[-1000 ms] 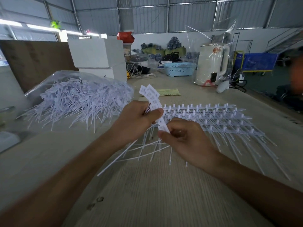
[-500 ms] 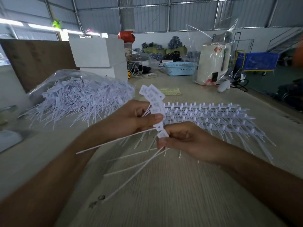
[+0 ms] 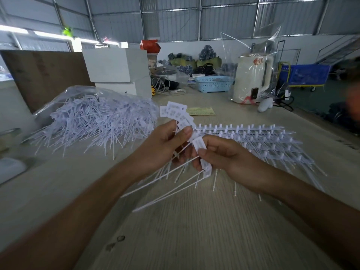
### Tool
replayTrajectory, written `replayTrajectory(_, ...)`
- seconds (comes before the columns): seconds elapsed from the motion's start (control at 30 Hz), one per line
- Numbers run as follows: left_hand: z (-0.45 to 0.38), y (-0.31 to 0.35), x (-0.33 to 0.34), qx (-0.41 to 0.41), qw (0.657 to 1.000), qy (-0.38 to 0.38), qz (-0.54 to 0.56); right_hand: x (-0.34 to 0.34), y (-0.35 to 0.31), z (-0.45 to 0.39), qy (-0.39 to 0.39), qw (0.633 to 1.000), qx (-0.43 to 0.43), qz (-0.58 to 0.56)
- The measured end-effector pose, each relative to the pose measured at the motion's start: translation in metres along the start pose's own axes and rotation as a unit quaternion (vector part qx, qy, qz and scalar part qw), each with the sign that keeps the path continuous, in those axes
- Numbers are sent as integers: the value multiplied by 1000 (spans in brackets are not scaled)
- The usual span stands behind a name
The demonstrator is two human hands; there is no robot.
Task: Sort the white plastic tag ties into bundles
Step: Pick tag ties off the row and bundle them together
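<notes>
Both hands work close together above the table's middle: the left hand [image 3: 163, 145] grips a fanned bundle of tag ties [image 3: 176, 114], the right hand [image 3: 224, 154] pinches single ties [image 3: 198, 144]. Laid rows of ties [image 3: 263, 139] spread rightward; a loose heap [image 3: 101, 121] lies left.

Both forearms reach in from the bottom corners, hands meeting mid-frame above the table. Left hand [image 3: 163, 145]: fingers curled, thumb pressed on top, gripping a fan of ties [image 3: 176, 114]. Right hand [image 3: 224, 154]: thumb and fingers pinching a tie, knuckles up.
</notes>
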State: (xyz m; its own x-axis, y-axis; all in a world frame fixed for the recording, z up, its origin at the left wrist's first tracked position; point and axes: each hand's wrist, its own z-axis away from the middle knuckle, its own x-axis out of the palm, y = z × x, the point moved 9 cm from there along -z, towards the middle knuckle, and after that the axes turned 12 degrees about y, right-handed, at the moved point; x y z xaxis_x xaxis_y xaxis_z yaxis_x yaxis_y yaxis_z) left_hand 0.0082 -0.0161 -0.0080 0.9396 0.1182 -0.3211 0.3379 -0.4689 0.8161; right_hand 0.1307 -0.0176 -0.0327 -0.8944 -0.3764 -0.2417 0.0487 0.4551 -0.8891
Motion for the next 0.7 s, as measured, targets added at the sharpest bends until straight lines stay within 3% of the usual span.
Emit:
replayTrajectory(0.37,-1,-7,4,-77,995,6,69,-7,0,1,47,999,0,-15)
replayTrajectory(0.7,0,-1,5,-23,998,-30,43,-7,11,0,80,994,34,-68)
